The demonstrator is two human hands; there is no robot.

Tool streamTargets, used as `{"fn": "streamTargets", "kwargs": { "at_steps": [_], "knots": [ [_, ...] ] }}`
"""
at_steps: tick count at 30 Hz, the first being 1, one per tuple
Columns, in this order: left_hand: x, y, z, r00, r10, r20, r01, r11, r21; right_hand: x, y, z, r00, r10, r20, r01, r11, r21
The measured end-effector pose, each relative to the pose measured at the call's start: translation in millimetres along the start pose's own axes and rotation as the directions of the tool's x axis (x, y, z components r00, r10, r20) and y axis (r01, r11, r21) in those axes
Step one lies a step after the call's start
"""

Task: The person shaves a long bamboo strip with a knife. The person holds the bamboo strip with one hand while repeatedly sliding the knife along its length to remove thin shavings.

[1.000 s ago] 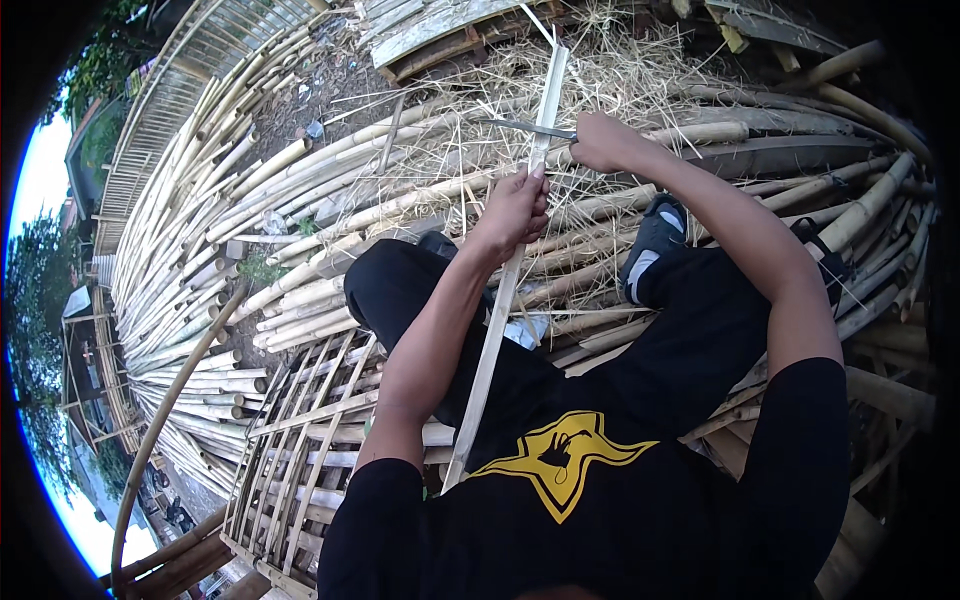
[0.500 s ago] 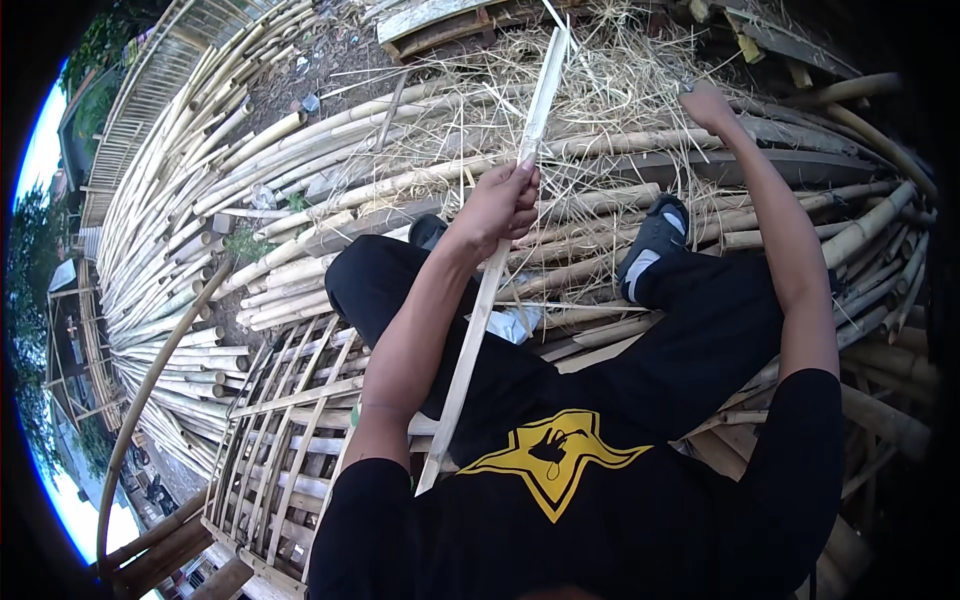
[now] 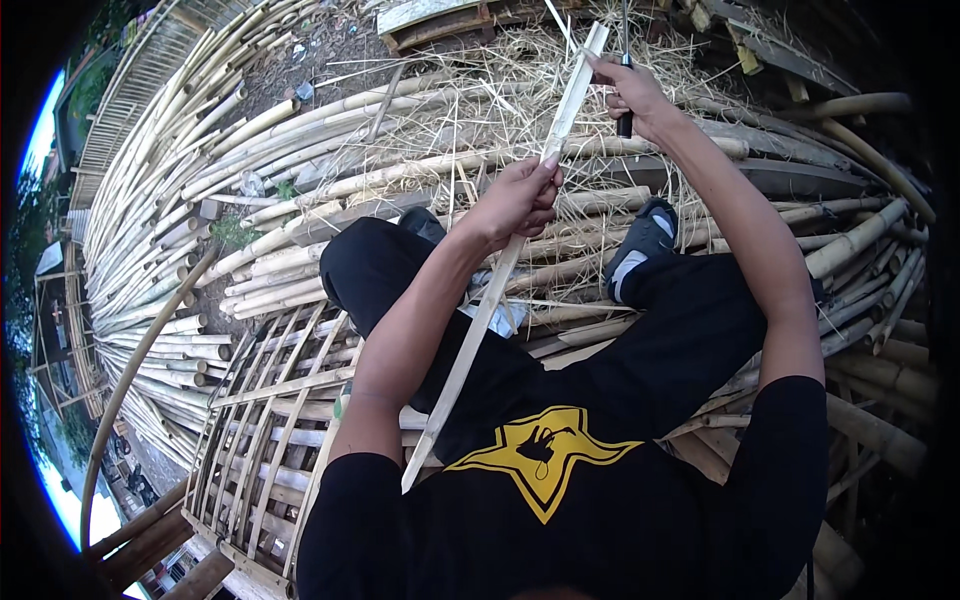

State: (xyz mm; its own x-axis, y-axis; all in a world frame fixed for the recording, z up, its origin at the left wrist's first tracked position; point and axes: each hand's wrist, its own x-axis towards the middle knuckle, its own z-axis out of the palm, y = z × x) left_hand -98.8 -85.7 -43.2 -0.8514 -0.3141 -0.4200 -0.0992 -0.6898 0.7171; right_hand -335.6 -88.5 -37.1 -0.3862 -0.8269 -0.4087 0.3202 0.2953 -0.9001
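A long pale bamboo strip (image 3: 480, 315) runs slantwise from beside my shirt up to the straw. My left hand (image 3: 517, 205) is closed around its middle. A knife (image 3: 625, 122) with a black handle and a thin upright blade is in my right hand (image 3: 637, 98). The thumb and forefinger of that hand reach to the strip's far end and seem to touch it. Part of the knife handle is hidden behind my fingers.
Thin shavings (image 3: 500, 115) lie over bamboo poles in front of me. A big stack of poles (image 3: 150, 240) spreads out at the left. Below it stands a slatted bamboo frame (image 3: 270, 430). My shoe (image 3: 642, 240) rests among poles; a wooden pallet (image 3: 430, 22) lies at the far side.
My right hand has come left and nearer, from over the shavings to the strip's far end, bringing the knife into clear sight. The strip's far end has shifted slightly right.
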Motion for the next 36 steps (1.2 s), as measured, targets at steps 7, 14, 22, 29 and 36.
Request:
{"fn": "streamTargets", "kwargs": {
  "at_steps": [7,14,22,29,36],
  "knots": [
    [-0.2,-5.9,2.1,1.000,-0.023,0.012,0.023,0.998,0.050,6.4,0.5,2.2,0.998,0.016,-0.061,-0.011,0.997,0.075],
    [4.1,-11.5,5.4,0.999,-0.045,-0.010,0.045,0.997,0.062,12.6,4.3,4.3,0.970,-0.121,-0.211,0.081,0.978,-0.191],
    [5.4,-9.8,3.2,0.999,-0.050,-0.006,0.051,0.998,0.042,11.7,-2.6,-8.2,1.000,0.001,-0.015,-0.002,0.997,-0.074],
    [3.5,-5.8,-1.8,0.999,-0.028,-0.020,0.028,1.000,0.002,7.2,-2.7,-16.3,0.987,-0.155,0.030,0.138,0.752,-0.644],
    [3.2,-5.8,-1.5,0.999,0.000,-0.044,0.005,0.994,0.105,-8.7,-1.6,-3.3,0.988,-0.138,0.072,0.153,0.796,-0.585]
  ]
}}
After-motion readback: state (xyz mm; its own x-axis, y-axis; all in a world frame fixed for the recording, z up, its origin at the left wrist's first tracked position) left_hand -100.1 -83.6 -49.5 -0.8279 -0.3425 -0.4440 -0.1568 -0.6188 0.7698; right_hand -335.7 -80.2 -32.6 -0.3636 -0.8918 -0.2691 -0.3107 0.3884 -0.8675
